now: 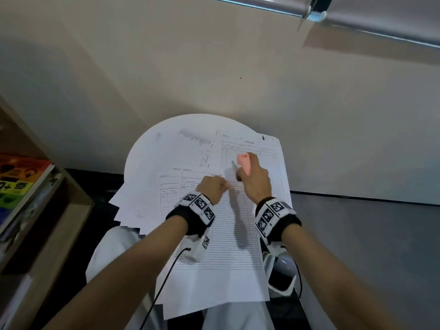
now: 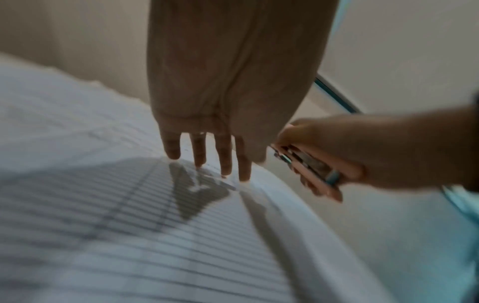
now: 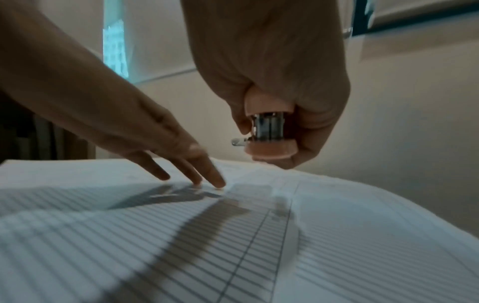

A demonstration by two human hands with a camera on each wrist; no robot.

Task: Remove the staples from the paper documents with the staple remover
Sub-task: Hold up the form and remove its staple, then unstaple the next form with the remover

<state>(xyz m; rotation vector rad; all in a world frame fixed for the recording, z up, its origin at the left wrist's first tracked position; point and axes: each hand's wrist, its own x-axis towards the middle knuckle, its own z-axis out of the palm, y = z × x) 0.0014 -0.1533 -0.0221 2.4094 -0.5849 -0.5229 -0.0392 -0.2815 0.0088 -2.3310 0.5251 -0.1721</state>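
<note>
Beige wall (image 1: 214, 67) behind, round white table (image 1: 142, 148) up front, covered in overlapping printed forms. Left hand (image 1: 212, 186) is down on the top ruled form (image 1: 226, 234), fingers (image 2: 223, 162) straight and spread, tips pressing the sheet near its upper edge. Right hand (image 1: 254, 182) hovers just beside it, fingers and thumb wrapped tight around a pink staple remover (image 1: 244, 163), held clear of the paper, its metal end (image 3: 267, 127) showing between the pink grips. More forms (image 1: 250, 148) lie beyond. Colourful books (image 1: 16, 179) sit on a shelf at left. Any staple itself is too small to make out.
</note>
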